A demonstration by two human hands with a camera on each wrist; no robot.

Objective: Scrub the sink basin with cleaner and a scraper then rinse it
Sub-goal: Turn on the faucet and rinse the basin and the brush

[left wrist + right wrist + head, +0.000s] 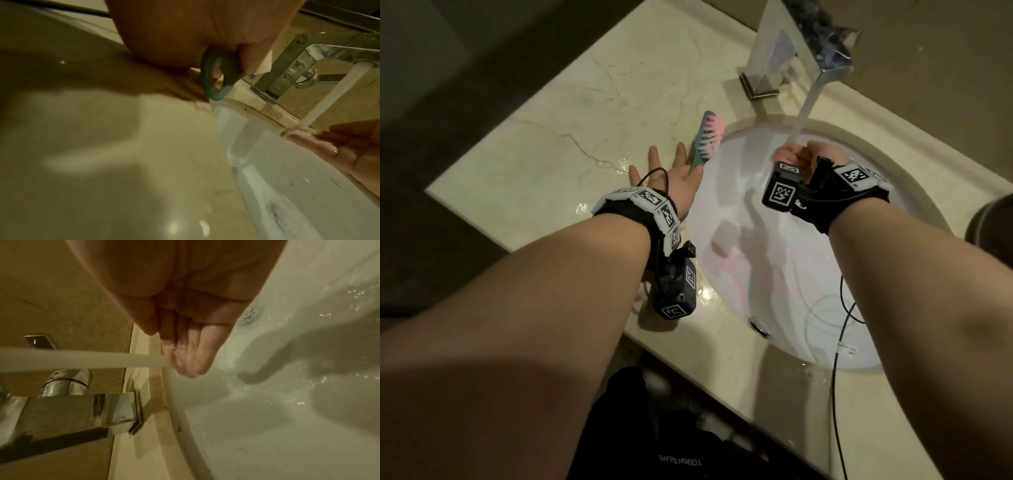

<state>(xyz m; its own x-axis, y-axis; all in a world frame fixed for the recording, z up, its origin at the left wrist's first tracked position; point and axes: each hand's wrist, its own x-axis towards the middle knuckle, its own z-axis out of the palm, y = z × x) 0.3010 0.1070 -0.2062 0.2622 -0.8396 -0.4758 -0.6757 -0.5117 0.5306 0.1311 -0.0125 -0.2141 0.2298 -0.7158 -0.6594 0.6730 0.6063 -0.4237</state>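
Observation:
Water [804, 109] runs from the square chrome faucet [774, 65] into the white sink basin [756, 267]. My right hand [794, 156] is under the stream, fingers straight and together, wet and holding nothing; the right wrist view shows water hitting the fingers [185, 353]. A brush [707, 137] with a teal handle and pink bristles lies on the counter at the basin's left rim. My left hand [671, 174] lies over its handle with fingers spread flat. In the left wrist view the handle's ring end [216, 78] sits under the palm beside the thumb.
The beige marble counter [585, 120] surrounds the basin and has wet patches near my left hand. A black cable [839, 342] hangs from my right wrist across the basin's front. A dark round object [993, 222] shows at the right edge. The drain [249, 316] is in the basin.

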